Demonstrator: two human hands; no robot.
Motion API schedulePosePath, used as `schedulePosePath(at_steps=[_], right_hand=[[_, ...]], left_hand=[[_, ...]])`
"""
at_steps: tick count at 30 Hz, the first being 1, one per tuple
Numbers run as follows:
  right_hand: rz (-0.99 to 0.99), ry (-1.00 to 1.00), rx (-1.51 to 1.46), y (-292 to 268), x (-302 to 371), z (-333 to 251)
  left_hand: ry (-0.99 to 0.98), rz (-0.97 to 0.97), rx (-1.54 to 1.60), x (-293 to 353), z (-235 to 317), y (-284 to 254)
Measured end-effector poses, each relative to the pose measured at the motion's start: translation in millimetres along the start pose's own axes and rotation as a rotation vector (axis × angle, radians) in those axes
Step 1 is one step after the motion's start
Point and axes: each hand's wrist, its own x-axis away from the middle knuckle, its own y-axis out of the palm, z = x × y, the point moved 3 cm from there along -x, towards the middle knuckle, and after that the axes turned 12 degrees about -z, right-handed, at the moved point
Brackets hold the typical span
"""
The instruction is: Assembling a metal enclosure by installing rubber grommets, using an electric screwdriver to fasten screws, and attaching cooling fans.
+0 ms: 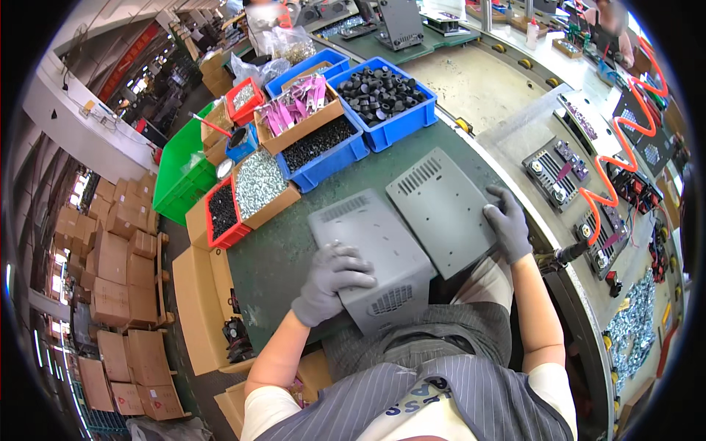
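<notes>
A grey sheet-metal housing [375,242] lies on the green worktop, with slotted vents at its far end and on its near side. My left hand [334,283], in a grey glove, holds its left edge near the front corner, fingers lying over the top. Right beside the housing is a flat grey metal panel [445,209] with a row of slots and several small holes. At the panel's right edge my right hand [509,226], also gloved, grips with thumb and fingers; the fingertips underneath are hidden. The panel's left edge lies close against the housing.
Blue bins of black rubber feet [382,92] and dark screws [320,143] stand at the back, beside cartons of pink-wrapped parts [294,109] and silver screws [257,182]. A red bin [223,213] holds black screws. Rightward runs a conveyor with fixtures [555,173] and an orange coiled hose [625,162].
</notes>
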Motion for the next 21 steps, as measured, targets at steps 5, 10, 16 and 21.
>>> schedulePosePath(at_steps=[5, 10, 16, 21], right_hand=[[0.117, -0.165, 0.869, 7.8, 3.9, -19.4], [0.169, -0.064, 1.048, 22.1, 4.1, -4.5], [0.018, -0.074, 1.208, 59.2, -15.0, -30.8], [0.009, -0.306, 1.097, 58.9, -116.2, -41.7]], left_hand=[[-0.138, -0.311, 0.078, 16.4, -23.3, 50.7], [-0.198, -0.389, 0.021, 26.2, 4.8, 64.5], [-0.240, -0.425, -0.269, 16.6, -6.0, 68.1], [-0.173, -0.423, -0.150, 8.4, -16.5, 59.5]])
